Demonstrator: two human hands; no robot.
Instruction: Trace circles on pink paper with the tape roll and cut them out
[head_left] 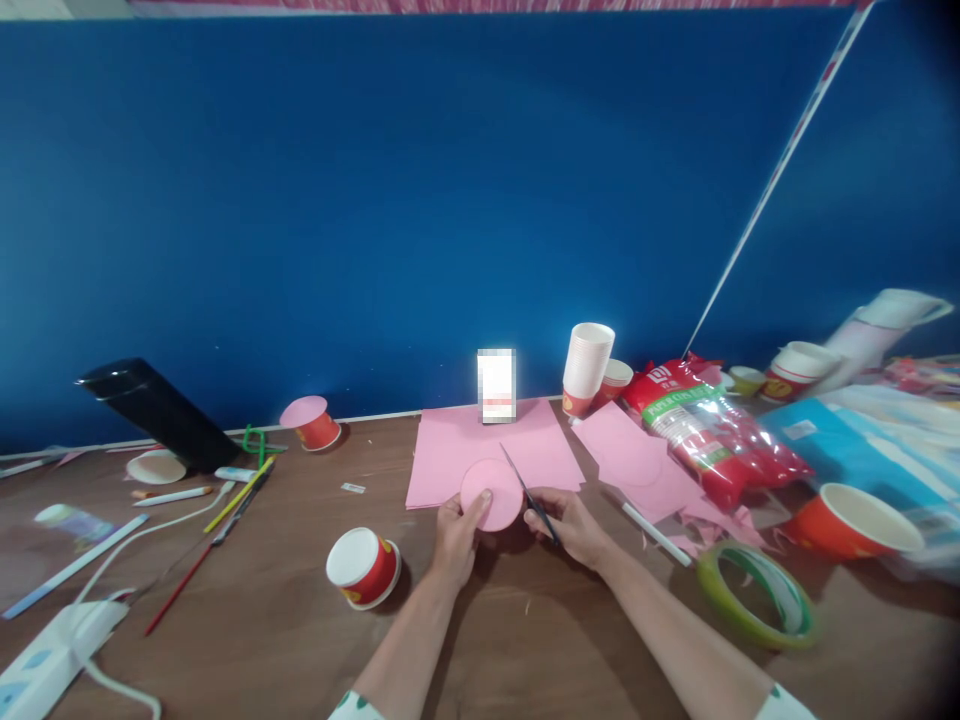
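Observation:
My left hand (459, 537) pinches a round pink paper disc (495, 492), its thumb lying on top near the left edge. In my right hand (574, 525) is a pair of scissors (532, 495), the blades pointing up and left past the disc's right edge. Behind the disc, a stack of pink paper sheets (442, 450) lies flat on the brown table. Left of my left hand, a red and white paper cup (364, 567) stands upside down. Farther back, another red cup (319, 428) has a pink disc on top.
Right: stacked white cups (589, 365), a red cup bag (694, 425), pink paper scraps (724, 525), a green tape roll (754, 595) and a tipped orange-red cup (855, 525). Left: a black bottle (161, 410), pens, a paintbrush (180, 588) and a white power strip (60, 655). A blue partition (375, 200) stands behind.

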